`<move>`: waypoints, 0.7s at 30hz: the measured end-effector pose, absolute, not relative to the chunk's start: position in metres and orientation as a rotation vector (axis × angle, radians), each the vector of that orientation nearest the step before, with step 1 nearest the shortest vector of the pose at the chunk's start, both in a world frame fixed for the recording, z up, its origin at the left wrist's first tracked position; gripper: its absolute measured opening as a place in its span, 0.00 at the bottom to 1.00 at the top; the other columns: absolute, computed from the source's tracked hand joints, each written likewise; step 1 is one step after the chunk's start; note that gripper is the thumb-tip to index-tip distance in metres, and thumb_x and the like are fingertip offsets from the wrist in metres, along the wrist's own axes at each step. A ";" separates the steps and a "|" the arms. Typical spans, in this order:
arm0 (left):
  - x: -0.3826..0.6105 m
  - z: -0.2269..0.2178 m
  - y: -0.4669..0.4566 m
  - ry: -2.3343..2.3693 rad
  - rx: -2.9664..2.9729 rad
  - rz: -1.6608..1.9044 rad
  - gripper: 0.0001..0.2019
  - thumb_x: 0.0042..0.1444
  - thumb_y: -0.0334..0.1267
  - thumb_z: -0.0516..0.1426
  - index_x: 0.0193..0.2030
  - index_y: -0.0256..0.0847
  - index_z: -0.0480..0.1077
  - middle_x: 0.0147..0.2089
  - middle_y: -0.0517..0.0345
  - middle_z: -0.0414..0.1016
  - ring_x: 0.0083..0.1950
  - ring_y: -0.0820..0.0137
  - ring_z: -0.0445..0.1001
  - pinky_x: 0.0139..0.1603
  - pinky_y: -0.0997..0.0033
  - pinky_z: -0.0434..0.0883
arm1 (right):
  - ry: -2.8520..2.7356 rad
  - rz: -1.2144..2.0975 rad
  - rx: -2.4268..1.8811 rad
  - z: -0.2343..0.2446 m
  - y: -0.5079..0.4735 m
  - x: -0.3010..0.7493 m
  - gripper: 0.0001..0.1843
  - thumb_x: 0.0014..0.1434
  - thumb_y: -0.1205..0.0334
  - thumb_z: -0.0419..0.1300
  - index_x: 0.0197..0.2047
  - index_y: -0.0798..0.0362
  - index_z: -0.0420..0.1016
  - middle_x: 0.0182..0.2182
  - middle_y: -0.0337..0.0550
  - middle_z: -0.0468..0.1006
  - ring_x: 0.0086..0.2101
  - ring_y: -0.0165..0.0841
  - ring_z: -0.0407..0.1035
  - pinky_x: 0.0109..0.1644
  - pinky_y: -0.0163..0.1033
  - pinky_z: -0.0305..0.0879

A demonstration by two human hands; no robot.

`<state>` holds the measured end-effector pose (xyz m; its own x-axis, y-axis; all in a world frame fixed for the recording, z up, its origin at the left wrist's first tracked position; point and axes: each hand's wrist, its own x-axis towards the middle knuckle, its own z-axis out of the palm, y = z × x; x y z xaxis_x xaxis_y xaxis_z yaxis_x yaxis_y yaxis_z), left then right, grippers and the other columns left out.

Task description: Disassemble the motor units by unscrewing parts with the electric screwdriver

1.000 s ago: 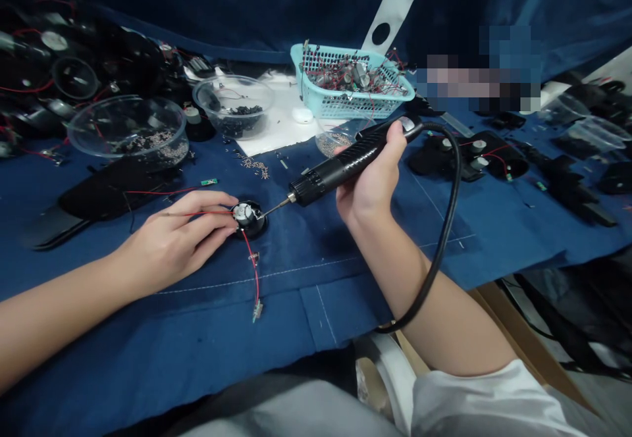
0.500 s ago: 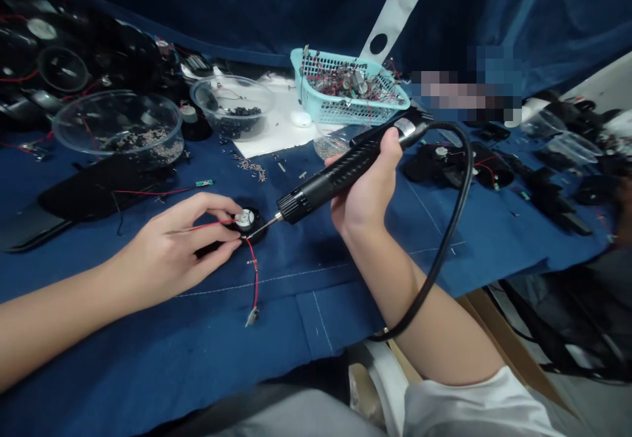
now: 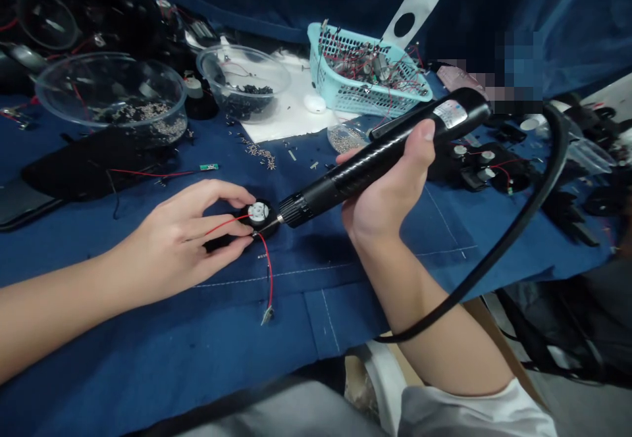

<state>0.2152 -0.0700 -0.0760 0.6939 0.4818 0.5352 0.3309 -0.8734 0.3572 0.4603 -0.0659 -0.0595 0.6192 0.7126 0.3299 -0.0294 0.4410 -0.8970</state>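
Screwdriver (image 3: 375, 154), black, powered and corded, slants across the centre of the frame, its bit angled down to the left. We see the right hand (image 3: 395, 193) wrapped round its barrel, thumb lying along the upper side. The left hand (image 3: 182, 230), left of centre, grips a round black housing (image 3: 270, 229) by its left edge, fingers bent. We place this housing just left of the frame's centre, on blue cloth (image 3: 222, 371), with a white disc (image 3: 259, 212) on its upper face. The bit ends close by the lower fingertips; we cannot tell whether it seats in a screw. A red wire (image 3: 270, 272) hangs from the housing toward lower centre, a small connector (image 3: 267, 315) at its end. Left of centre, above the left hand, we note a green circuit board (image 3: 208, 167). Upper centre: a light-blue basket (image 3: 322, 88) heaped with wired parts. Upper left: a clear tub (image 3: 62, 104) with small screws inside; further loose screws (image 3: 261, 156) lie scattered to its right.
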 end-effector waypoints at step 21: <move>0.217 -0.074 -0.070 0.659 2.707 0.986 0.04 0.68 0.30 0.63 0.43 0.39 0.80 0.54 0.51 0.80 0.51 0.71 0.82 0.55 0.66 0.83 | -0.974 0.338 -1.033 -0.069 -0.067 0.462 0.27 0.71 0.29 0.42 0.52 0.37 0.69 0.37 0.34 0.80 0.34 0.35 0.84 0.29 0.42 0.77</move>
